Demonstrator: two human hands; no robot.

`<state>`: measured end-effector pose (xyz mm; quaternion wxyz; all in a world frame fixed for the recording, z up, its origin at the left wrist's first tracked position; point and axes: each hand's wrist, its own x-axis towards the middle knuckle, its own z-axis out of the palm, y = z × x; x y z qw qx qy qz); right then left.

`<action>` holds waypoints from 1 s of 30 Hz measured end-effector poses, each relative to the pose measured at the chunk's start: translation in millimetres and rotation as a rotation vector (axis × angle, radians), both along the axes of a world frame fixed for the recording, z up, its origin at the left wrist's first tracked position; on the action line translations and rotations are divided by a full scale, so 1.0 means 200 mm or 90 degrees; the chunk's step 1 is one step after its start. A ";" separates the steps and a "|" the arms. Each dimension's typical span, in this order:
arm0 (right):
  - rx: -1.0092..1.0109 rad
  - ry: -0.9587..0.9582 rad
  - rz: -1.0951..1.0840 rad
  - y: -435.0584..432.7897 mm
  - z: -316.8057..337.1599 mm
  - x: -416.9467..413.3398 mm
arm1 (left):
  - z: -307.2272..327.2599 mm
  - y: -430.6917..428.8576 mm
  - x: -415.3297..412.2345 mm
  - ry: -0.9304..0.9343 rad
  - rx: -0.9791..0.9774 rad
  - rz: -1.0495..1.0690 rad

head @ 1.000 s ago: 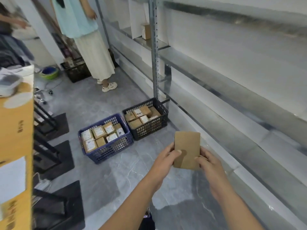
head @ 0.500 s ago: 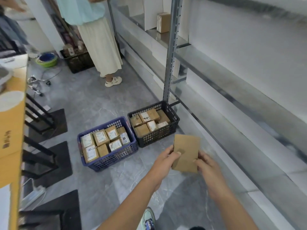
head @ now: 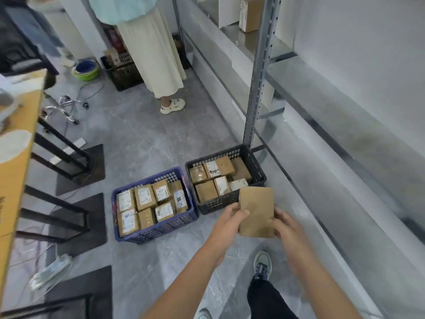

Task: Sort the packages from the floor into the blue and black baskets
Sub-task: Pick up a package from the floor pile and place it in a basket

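I hold a plain brown cardboard package [head: 257, 210] upright in front of me, its blank face toward the camera. My left hand [head: 230, 218] grips its left edge and my right hand [head: 286, 224] grips its right edge. Just beyond it on the grey floor stand two baskets side by side. The blue basket [head: 158, 229] on the left holds several labelled brown packages. The black basket [head: 257, 166] on the right holds several more, and the held package overlaps its near right corner in view.
A metal shelving unit [head: 255, 93] runs along the right wall, its post just behind the black basket. A person in a long cream skirt [head: 151, 54] stands farther back. A wooden table with black legs [head: 16, 139] lines the left. My shoe [head: 262, 264] is below.
I have walked closer to the baskets, which now sit lower and larger in view. The package stays held in both hands.
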<state>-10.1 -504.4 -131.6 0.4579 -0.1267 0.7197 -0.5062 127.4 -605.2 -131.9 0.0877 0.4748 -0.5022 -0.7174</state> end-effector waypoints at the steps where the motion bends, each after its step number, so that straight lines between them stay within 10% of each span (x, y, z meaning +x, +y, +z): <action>1: 0.006 -0.003 0.004 -0.05 -0.03 -0.08 | -0.01 -0.04 -0.07 -0.004 0.002 0.013; 30: 0.249 0.034 0.086 -1.71 -1.24 -1.10 | -1.18 -1.60 -1.08 -0.056 0.210 0.094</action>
